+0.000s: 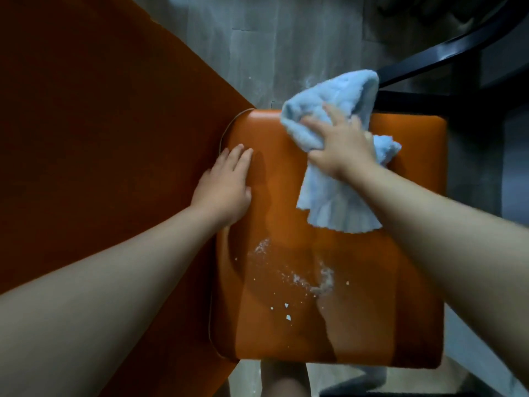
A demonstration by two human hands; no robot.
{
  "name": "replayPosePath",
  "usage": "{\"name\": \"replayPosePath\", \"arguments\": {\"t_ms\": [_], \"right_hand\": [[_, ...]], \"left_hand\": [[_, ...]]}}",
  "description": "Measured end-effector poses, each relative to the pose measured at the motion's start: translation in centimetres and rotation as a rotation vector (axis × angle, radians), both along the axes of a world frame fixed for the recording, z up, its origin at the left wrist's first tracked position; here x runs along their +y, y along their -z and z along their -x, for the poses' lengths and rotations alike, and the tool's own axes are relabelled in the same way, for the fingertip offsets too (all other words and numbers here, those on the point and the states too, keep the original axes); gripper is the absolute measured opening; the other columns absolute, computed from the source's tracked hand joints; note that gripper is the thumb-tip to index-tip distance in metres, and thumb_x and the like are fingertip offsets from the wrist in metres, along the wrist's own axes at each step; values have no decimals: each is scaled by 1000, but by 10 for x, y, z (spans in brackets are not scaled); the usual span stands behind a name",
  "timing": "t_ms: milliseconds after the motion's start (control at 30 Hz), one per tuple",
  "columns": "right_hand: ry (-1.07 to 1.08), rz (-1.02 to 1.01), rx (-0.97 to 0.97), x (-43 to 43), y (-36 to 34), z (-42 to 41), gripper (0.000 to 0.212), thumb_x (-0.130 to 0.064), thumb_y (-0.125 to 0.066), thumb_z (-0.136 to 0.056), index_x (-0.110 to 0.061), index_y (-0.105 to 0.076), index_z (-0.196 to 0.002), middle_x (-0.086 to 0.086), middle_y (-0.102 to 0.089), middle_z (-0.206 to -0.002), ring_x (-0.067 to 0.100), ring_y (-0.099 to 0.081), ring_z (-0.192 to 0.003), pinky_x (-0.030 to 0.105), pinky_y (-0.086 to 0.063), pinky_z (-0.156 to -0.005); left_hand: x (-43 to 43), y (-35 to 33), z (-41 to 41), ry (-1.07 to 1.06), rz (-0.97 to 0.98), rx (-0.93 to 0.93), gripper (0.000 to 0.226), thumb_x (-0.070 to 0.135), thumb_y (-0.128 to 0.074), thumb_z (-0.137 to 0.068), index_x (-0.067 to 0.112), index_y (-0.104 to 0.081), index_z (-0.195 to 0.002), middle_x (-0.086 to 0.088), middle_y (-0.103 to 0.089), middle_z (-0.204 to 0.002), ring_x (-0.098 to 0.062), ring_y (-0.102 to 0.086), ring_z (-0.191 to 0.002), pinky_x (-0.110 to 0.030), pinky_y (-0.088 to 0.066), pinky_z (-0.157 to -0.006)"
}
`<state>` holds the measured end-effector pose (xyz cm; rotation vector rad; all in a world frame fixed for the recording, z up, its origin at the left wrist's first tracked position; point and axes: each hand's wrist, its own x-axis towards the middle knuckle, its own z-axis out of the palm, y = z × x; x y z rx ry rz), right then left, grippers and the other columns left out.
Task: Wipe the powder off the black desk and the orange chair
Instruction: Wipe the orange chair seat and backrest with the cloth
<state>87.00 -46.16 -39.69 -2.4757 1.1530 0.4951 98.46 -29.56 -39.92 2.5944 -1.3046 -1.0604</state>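
Wiping: right hand (340, 147) clutches cloth (337, 87) at chair (286, 181) far edge.
Powder (325, 279): toward chair's near edge from cloth.
Left hand (226, 184): flat on chair.

The orange chair (286, 179) showed its padded seat from above, smooth and glossy, squarish with rounded corners. White powder (325, 280) was strewn over the near half, in a smeared streak with a clump near the middle and a few loose crumbs closer to the near edge. A light blue cloth (329, 93), bunched and partly draped, lay on the far part of the seat, gripped by the right hand (340, 147). The left hand (226, 187) rested flat at the seat's left edge.
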Motion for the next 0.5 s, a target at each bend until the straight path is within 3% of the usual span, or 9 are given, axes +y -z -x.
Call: {"name": "replayPosePath", "arguments": {"t_ms": [67, 100, 167, 233, 267, 333, 400, 500], "right_hand": [[-40, -35, 77, 13, 10, 6, 66, -34, -57, -85, -50, -26, -142, -11, 3, -159, 34, -12, -141, 57, -16, -110], [-73, -48, 80, 28, 14, 15, 65, -34, -58, -85, -49, -29, -141, -10, 1, -159, 33, -12, -141, 57, -16, -109], [-237, -71, -32, 62, 16, 42, 55, -28, -63, -79, -42, -50, -130, -2, -26, -155, 37, -31, -134, 58, -28, -101], [-330, -113, -193, 74, 12, 62, 44, -23, -64, -62, -31, -70, -104, 6, -61, -126, 41, -60, -103, 54, -47, -77], [-291, -74, -289, 62, 12, 65, 45, -22, -60, -56, -28, -72, -99, 8, -66, -115, 41, -63, -91, 50, -51, -70], [-54, -11, -335, 22, 11, 56, 55, -21, -54, -63, -26, -66, -116, 11, -58, -128, 42, -58, -102, 51, -50, -81], [153, 10, -158, -8, 13, 43, 65, -29, -56, -76, -38, -41, -139, 3, -28, -154, 39, -38, -127, 51, -33, -104], [172, 10, -2, 16, 18, 31, 80, -40, -60, -80, -48, -15, -146, -8, 1, -159, 34, -19, -138, 51, -15, -111]], "left_hand": [[-10, 4, 2, 37, -30, -16, 74, 29, -45, -97, 25, 4, -152, 5, 3, -160, -18, 3, -148, -41, -15, -119], [-15, 7, 2, 52, -35, -19, 76, 30, -46, -96, 24, 6, -152, 5, 4, -160, -18, 3, -148, -42, -17, -118], [-19, 10, 3, 91, -64, -22, 79, 34, -48, -94, 24, 5, -152, 4, 6, -160, -19, 5, -148, -43, -17, -118], [-20, 12, 5, 163, -116, -15, 82, 41, -49, -92, 26, 5, -151, 4, 9, -160, -21, 9, -147, -46, -14, -118], [-20, 12, 8, 189, -136, -20, 81, 45, -47, -92, 28, 6, -151, 4, 11, -160, -22, 10, -147, -47, -11, -118], [-22, 12, 14, 198, -144, -63, 78, 51, -41, -93, 30, 7, -151, 3, 12, -160, -26, 13, -146, -47, -7, -118], [-29, 13, 19, 187, -137, -121, 79, 54, -41, -93, 32, 9, -150, 3, 14, -159, -30, 14, -146, -49, -5, -117], [-40, 13, 24, 134, -169, -108, 82, 51, -45, -92, 29, 8, -151, 1, 12, -160, -34, 11, -145, -50, -6, -116]]}}
